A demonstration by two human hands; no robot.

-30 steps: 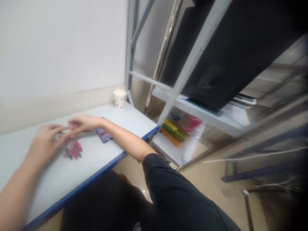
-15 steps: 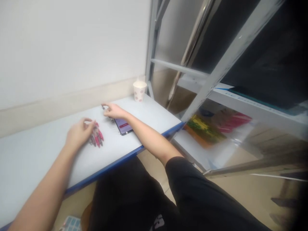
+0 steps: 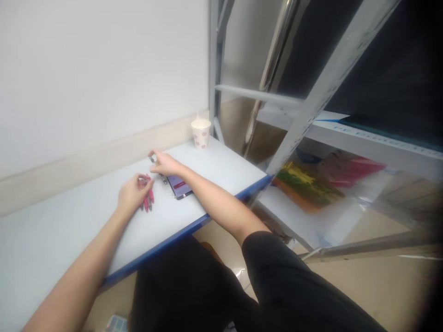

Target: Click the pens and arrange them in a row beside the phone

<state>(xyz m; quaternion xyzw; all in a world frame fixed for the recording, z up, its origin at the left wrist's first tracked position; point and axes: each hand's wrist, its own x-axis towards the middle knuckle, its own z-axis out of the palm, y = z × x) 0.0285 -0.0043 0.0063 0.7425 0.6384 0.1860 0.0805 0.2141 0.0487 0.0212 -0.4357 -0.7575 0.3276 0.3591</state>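
Observation:
My left hand (image 3: 132,193) rests on the white table, its thumb and fingers curled around a small bunch of red pens (image 3: 148,199). The pens' lower ends stick out past the fingers toward the table's front edge. Farther back and to the right, my right hand (image 3: 164,164) bends over a few dark and clear pens (image 3: 163,178), with fingers and thumb around them. Part of that bunch is hidden under the palm. A phone with a lit purple screen (image 3: 179,185) lies beside it, partly covered by my right forearm.
A paper cup with pink spots (image 3: 201,133) stands at the table's back right corner, by the wall. A grey metal rack (image 3: 304,110) rises on the right, holding colourful packages (image 3: 308,184) on its low shelf. Blue edging (image 3: 187,230) runs along the table's front.
My left hand has shifted right with the red pens, closer to the phone and my right hand. The right hand stays near the same spot. The camera view has turned slightly.

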